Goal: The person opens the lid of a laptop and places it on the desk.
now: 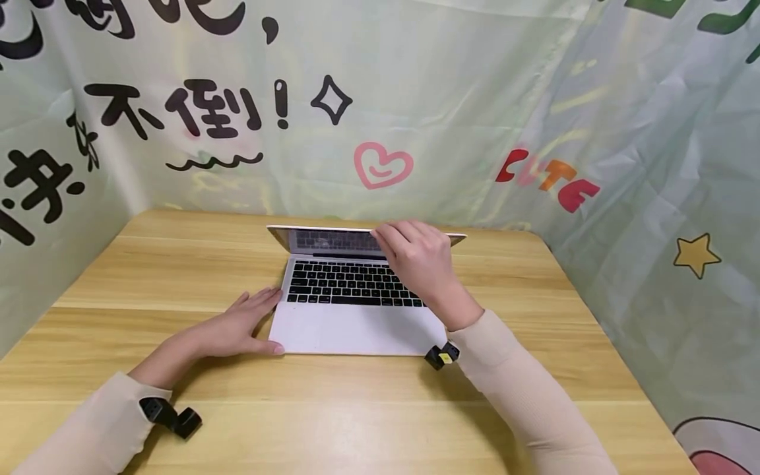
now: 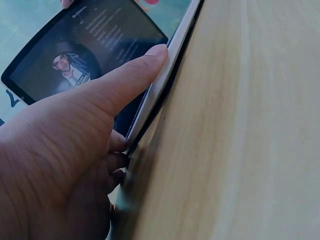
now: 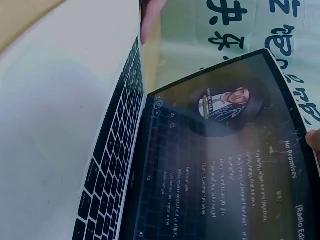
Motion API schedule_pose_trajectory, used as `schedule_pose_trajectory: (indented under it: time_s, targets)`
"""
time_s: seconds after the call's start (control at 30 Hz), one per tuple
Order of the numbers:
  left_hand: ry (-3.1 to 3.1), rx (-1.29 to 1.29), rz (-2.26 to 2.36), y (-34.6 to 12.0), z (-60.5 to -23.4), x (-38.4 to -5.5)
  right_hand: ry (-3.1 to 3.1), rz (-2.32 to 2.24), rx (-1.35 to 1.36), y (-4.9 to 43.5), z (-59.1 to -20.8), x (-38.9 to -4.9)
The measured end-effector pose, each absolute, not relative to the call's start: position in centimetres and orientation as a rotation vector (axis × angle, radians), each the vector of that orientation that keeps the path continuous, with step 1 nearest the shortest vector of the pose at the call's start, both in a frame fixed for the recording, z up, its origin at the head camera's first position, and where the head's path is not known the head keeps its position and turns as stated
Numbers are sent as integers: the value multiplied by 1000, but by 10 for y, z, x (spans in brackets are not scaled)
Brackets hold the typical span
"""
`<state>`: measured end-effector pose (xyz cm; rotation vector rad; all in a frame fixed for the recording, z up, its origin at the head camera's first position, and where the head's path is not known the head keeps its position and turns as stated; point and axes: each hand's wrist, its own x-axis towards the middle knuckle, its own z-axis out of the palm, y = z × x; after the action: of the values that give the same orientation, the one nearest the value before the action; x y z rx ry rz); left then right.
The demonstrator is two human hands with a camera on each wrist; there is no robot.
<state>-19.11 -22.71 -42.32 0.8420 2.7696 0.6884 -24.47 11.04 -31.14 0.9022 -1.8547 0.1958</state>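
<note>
A silver laptop (image 1: 356, 333) with black keys sits on the wooden table, its lid (image 1: 332, 240) raised but tilted forward over the keyboard. My right hand (image 1: 418, 257) reaches across the keys and pinches the lid's top edge, right of the middle; a fingertip (image 3: 313, 140) shows at that edge in the right wrist view. At the base's left side rests my left hand (image 1: 234, 328), fingers stretched along the side and thumb at the front corner. The lit screen (image 3: 235, 135) displays song lyrics and a round picture of a person.
The wooden table (image 1: 196, 264) extends around the laptop. Pale printed cloth (image 1: 451, 86) hangs behind it and along both sides. Small black devices (image 1: 172, 417) are strapped at both sleeve cuffs.
</note>
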Motion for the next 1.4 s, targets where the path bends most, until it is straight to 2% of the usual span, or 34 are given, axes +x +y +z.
schedule_pose_trajectory:
  time_s: [0.43,1.4]
  targets:
    - [2757,830,704,-226,-421,-189,-1798,210,708,98,-311,-266]
    - [2758,832,691,-229,-422,-190,-1923,332,586,85,-297,-312]
